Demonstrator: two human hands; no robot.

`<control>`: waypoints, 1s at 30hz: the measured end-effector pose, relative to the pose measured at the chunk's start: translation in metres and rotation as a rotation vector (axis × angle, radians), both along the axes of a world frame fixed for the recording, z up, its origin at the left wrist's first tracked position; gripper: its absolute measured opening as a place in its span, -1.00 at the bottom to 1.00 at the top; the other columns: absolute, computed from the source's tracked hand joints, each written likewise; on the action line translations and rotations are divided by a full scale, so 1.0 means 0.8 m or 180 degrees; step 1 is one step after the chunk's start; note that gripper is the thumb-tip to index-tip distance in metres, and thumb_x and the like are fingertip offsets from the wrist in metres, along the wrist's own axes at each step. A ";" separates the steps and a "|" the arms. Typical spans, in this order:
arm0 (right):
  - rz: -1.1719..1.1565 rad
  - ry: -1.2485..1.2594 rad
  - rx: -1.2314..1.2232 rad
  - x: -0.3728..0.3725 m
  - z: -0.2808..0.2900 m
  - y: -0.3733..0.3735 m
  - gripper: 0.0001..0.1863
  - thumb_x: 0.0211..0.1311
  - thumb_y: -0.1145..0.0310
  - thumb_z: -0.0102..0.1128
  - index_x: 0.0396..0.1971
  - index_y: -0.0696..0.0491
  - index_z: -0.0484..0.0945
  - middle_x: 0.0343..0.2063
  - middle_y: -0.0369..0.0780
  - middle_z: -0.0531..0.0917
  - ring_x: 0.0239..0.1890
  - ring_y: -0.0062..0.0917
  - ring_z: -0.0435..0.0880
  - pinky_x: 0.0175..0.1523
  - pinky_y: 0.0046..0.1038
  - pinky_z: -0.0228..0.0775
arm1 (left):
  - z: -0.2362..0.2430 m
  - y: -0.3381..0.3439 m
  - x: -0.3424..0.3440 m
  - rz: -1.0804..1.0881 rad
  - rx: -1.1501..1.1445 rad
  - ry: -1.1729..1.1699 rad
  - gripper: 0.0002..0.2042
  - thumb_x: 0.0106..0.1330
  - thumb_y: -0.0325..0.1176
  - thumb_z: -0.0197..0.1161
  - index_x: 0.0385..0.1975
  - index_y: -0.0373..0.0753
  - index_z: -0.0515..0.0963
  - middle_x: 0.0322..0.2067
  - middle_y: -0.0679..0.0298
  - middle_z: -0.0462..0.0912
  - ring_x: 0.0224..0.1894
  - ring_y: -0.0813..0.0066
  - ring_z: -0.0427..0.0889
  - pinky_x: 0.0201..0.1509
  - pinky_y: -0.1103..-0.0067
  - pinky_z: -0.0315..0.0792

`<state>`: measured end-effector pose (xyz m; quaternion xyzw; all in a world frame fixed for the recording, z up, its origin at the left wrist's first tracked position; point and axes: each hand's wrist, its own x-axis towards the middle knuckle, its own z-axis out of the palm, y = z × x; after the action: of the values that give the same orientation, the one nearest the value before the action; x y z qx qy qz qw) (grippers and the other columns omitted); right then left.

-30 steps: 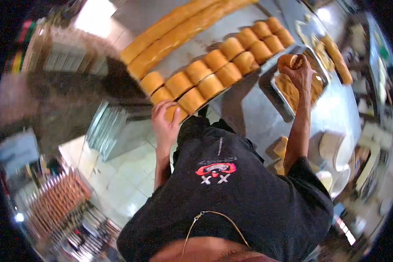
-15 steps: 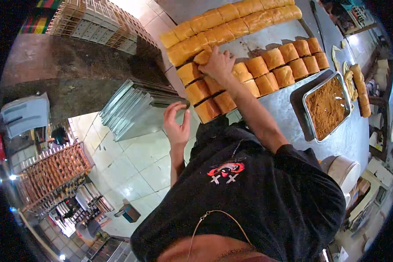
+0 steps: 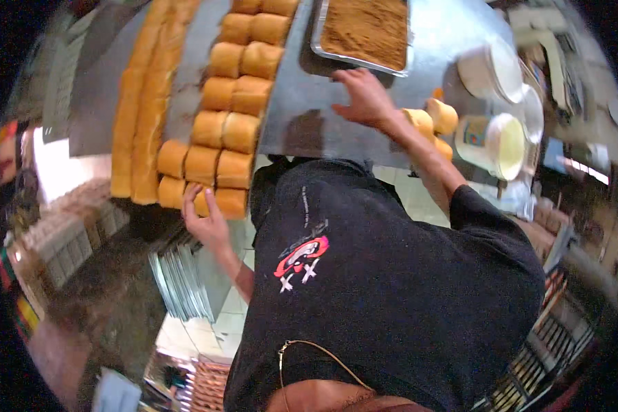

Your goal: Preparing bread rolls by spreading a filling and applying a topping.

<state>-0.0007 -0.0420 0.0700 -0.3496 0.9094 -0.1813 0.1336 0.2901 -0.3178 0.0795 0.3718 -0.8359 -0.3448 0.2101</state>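
My left hand (image 3: 209, 218) is at the near end of the golden bread pieces, its thumb and fingers curled round an end bread piece (image 3: 200, 203). The pieces stand side by side in rows on the metal table, with a third short row at the near left. Over the table, just short of a tray of brown crumbs (image 3: 364, 31), my right hand (image 3: 365, 97) is held with fingers apart and nothing in it.
Two long bread strips (image 3: 146, 117) lie along the left of the metal table (image 3: 292, 103). White buckets (image 3: 491, 141) and a few loose bread pieces (image 3: 443, 117) stand at the right. Stacked metal sheets (image 3: 182, 281) are below the table's near left corner.
The view has turned toward the right side of the table. My right hand has left the bread piece by the long strips and moved toward the tray. My left hand has come onto the end piece.
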 end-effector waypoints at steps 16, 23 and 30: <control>-0.1055 0.0795 -0.1664 -0.096 0.063 0.135 -0.22 -0.34 0.28 0.73 -0.01 0.16 0.53 -0.17 -0.13 0.70 -0.09 -0.41 0.69 0.05 -0.39 0.56 | 0.041 0.067 -0.158 -0.1121 -0.0066 0.0222 -0.83 0.24 -0.44 0.32 -0.22 -0.34 0.61 -0.05 0.07 0.62 0.09 0.10 0.53 0.24 0.29 0.36; -0.1185 0.1833 -0.0908 -0.184 -0.080 0.133 -0.13 -0.32 0.09 0.70 0.07 0.11 0.49 -0.11 -0.06 0.70 -0.12 -0.14 0.71 0.02 -0.19 0.56 | 0.042 0.091 -0.145 -0.0885 0.0071 0.0129 -0.84 0.25 -0.43 0.32 -0.23 -0.35 0.61 -0.05 0.08 0.62 0.08 0.10 0.55 0.25 0.29 0.35; -0.1229 0.0254 -0.0276 -0.241 -0.085 0.114 0.01 -0.28 0.11 0.64 0.19 0.03 0.18 -0.24 0.13 0.67 -0.16 -0.02 0.71 -0.21 -0.08 0.48 | 0.043 0.094 -0.125 -0.0718 0.0032 -0.0082 -0.84 0.27 -0.40 0.31 -0.23 -0.34 0.62 -0.06 0.06 0.63 0.10 0.09 0.54 0.26 0.28 0.35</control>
<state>-0.1933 0.0488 0.0020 -0.1810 0.9555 -0.2285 0.0450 0.1904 -0.2424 0.1141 0.2807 -0.8734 -0.3656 0.1574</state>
